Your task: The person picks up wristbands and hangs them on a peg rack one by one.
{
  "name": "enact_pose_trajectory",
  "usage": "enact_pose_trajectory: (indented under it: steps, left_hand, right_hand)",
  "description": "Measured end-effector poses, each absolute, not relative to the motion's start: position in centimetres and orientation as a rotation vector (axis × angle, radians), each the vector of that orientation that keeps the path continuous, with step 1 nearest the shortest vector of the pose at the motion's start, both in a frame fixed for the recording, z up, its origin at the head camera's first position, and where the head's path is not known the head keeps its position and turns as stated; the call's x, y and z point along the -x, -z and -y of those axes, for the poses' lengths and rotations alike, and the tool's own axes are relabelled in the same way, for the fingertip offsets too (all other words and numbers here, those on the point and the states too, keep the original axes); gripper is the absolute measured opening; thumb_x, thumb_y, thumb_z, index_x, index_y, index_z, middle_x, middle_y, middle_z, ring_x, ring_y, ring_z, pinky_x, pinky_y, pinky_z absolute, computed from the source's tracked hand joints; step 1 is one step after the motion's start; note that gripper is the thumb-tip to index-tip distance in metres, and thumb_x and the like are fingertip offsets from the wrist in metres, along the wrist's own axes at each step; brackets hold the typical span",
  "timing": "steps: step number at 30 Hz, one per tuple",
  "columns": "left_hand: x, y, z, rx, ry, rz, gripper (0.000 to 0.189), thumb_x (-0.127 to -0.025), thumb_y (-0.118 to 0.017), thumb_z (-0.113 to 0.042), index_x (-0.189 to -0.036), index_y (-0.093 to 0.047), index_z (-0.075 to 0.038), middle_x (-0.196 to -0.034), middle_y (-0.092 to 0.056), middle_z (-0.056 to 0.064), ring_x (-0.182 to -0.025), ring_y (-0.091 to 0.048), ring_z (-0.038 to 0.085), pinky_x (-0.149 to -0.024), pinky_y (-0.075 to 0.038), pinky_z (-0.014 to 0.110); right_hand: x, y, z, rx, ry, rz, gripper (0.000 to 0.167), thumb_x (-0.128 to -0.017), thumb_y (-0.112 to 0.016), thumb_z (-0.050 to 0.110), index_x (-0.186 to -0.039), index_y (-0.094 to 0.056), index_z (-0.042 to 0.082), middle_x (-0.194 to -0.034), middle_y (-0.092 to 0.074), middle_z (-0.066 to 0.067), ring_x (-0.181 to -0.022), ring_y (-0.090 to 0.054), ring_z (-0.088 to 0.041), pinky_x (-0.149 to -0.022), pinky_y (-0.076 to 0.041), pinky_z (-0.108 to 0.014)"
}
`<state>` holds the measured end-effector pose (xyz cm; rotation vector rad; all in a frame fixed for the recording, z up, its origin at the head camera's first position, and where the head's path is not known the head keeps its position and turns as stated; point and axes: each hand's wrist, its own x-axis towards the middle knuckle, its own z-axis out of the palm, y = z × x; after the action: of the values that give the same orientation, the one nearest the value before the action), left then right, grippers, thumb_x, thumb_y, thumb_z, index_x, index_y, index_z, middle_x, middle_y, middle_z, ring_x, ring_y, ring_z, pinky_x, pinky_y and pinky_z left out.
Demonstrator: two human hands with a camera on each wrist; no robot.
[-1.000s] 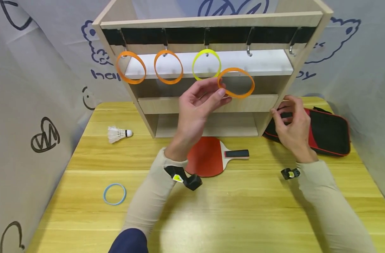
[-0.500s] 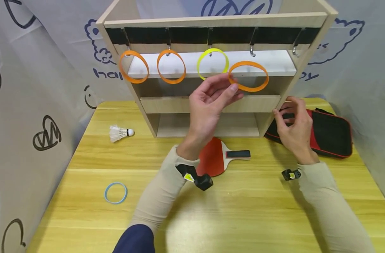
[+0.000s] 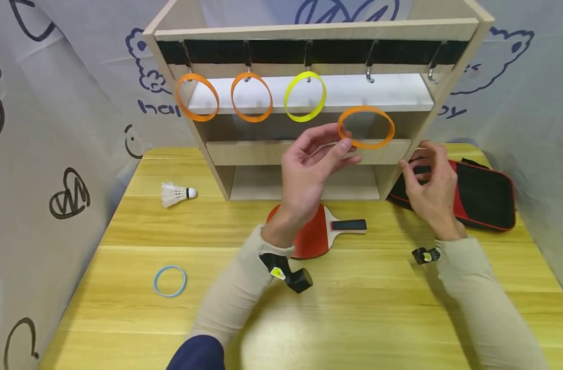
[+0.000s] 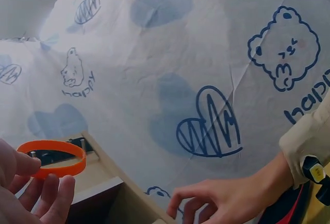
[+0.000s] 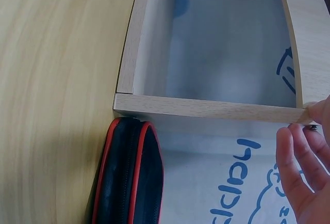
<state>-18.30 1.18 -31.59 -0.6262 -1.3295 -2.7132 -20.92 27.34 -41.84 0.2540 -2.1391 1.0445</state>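
My left hand (image 3: pixel 304 172) pinches an orange wristband (image 3: pixel 367 146) between thumb and fingers, below the fourth hook (image 3: pixel 370 77) of a wooden shelf unit and apart from it. In the left wrist view the same orange band (image 4: pixel 62 171) juts out from the fingertips. Two orange wristbands (image 3: pixel 199 118) and a yellow wristband (image 3: pixel 302 119) hang on the three hooks to the left. My right hand (image 3: pixel 431 185) grips the front edge of the unit's right side panel (image 5: pixel 206 107), thumb in front and fingers behind.
On the table lie a blue wristband (image 3: pixel 170 296), a shuttlecock (image 3: pixel 174 195) and a red table tennis bat (image 3: pixel 313 237), partly behind the left forearm. A black-and-red zipped case (image 3: pixel 485 195) sits right of the unit. The rightmost hook (image 3: pixel 431 75) bears no band.
My left hand has moved right with the orange wristband, then dropped a little below the hook. The yellow wristband has swung back left. The right hand keeps its grip on the panel.
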Motion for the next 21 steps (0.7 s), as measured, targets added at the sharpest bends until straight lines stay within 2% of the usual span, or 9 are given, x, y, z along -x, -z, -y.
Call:
enact_pose_trajectory:
  steps: [12, 17, 21]
  left_hand:
    - [19.1, 30.1, -3.4, 0.586, 2.768, 1.167, 0.032, -0.102, -0.059, 0.018, -0.134, -0.056, 0.017, -0.112, -0.072, 0.001, -0.093, -0.076, 0.011, -0.089, -0.07, 0.035]
    - [19.7, 29.3, -4.0, 0.534, 2.763, 1.155, 0.032, -0.103, -0.061, 0.015, -0.135, -0.058, 0.016, -0.109, -0.072, 0.002, -0.092, -0.079, 0.013, -0.089, -0.07, 0.034]
    - [20.3, 29.3, -4.3, 0.453, 2.784, 1.122, 0.03, -0.103, -0.062, 0.014, -0.133, -0.06, 0.017, -0.106, -0.074, 0.002, -0.087, -0.079, 0.013, -0.084, -0.07, 0.029]
  right_hand:
    - [20.8, 41.7, -27.2, -0.239, -1.059, 2.134, 0.046, -0.1, -0.079, 0.008, -0.14, -0.061, -0.005, -0.114, -0.075, -0.025, -0.093, -0.06, 0.015, -0.074, -0.047, 0.002]
    - [20.8, 41.7, -27.4, -0.251, -1.032, 2.15, 0.047, -0.101, -0.078, 0.009, -0.141, -0.059, -0.006, -0.115, -0.074, -0.027, -0.095, -0.059, 0.018, -0.075, -0.047, 0.003]
    - [20.9, 41.9, -27.3, -0.222, -1.055, 2.14, 0.047, -0.099, -0.079, 0.006, -0.14, -0.06, -0.005, -0.115, -0.075, -0.026, -0.094, -0.06, 0.016, -0.074, -0.046, 0.003]
